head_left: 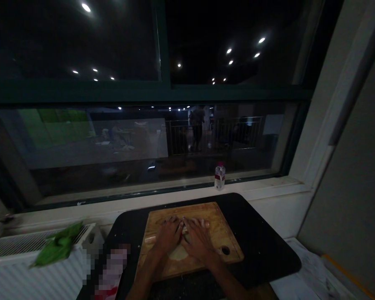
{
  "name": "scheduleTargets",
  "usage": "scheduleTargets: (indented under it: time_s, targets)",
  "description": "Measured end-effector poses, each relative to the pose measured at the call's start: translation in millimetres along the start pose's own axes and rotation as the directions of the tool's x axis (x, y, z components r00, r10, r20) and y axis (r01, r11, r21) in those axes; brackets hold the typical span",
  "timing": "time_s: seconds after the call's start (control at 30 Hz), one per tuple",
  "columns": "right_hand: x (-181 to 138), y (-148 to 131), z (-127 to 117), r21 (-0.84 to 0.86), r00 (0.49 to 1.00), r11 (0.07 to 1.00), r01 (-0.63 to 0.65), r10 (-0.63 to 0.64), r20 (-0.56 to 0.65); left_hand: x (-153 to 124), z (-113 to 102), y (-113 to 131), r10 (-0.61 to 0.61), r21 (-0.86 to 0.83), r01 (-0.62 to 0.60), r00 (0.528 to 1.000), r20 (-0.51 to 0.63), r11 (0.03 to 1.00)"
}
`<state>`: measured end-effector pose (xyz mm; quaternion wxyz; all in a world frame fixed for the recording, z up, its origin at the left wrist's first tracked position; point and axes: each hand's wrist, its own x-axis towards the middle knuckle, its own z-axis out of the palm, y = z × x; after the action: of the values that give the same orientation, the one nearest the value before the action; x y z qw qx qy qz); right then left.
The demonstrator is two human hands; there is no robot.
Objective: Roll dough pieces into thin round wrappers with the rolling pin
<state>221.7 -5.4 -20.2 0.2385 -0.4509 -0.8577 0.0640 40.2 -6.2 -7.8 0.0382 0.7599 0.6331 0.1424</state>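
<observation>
A wooden rolling pin lies across a wooden cutting board, its left end (150, 239) and right end showing past my hands. My left hand (169, 234) presses over the pin's left part, fingers bent across it. Close beside it, my right hand (196, 238) covers the right part in the same way, with the fingertips of both hands almost meeting. Under the pin and my wrists a flat pale piece of dough (178, 253) rests on the cutting board (217, 214). My hands hide most of the pin and part of the dough.
The board sits on a black table (253, 233) against a white windowsill. A small bottle (219, 177) with a pink cap stands on the sill. At left, a green cloth (61, 243) drapes over a radiator (34, 277). Papers (309, 266) lie at the right.
</observation>
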Motion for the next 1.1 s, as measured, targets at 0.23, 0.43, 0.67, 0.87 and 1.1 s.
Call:
scheduleTargets:
  time_s: [0.23, 0.43, 0.67, 0.87, 1.1]
  targets:
    - [-1.8, -1.9, -0.5, -0.015, 0.999, 1.000, -0.014, 0.014, -0.031, -5.2, -4.0, 5.6, 0.002, 0.005, -0.002, 1.000, 0.012, 1.000]
    - [-1.1, -1.4, -0.6, 0.044, 1.000, 0.999, -0.018, 0.019, -0.025, -5.6, -5.0, 7.2, 0.027, 0.023, -0.027, 1.000, 0.002, 0.999]
    - [-2.1, -2.3, 1.2, 0.018, 0.999, 0.999, -0.033, 0.033, -0.027, -6.9, -6.6, 6.4, 0.070, 0.018, -0.071, 0.997, 0.018, 0.997]
    - [-2.4, -5.0, -4.3, 0.016, 1.000, 1.000, -0.024, 0.025, -0.017, -4.6, -4.6, 8.7, 0.068, 0.026, -0.068, 0.998, 0.000, 0.997]
    - [-1.8, -8.1, -10.3, 0.034, 0.999, 0.999, -0.035, 0.036, -0.019, -8.4, 2.1, 8.8, 0.070, 0.078, -0.066, 0.996, -0.059, 0.995]
